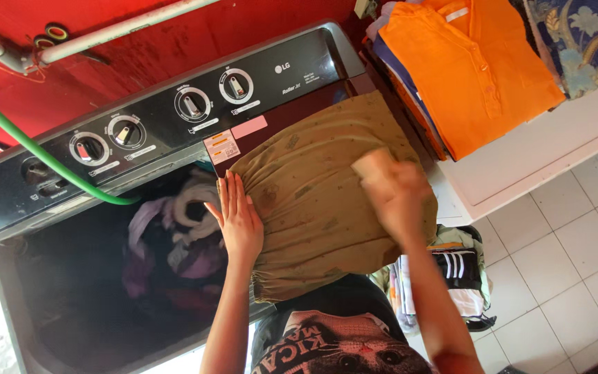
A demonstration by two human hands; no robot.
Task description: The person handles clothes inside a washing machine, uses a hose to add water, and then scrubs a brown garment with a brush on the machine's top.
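Olive cloth (320, 201) lies spread on the washing machine lid (292, 114), right of the open tub (105, 277). Left hand (239, 220) flat on its left edge, fingers unclenched. Right hand (394, 194) on the cloth, motion-blurred; can't tell its grip.

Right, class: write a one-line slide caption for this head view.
Left hand and blurred right hand press on an olive cloth atop a washing machine.

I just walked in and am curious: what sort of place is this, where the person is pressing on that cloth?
Most likely a home laundry corner. A twin-tub washing machine stands with wet clothes in its open tub, folded shirts are stacked on a white table, and a green hose runs in.
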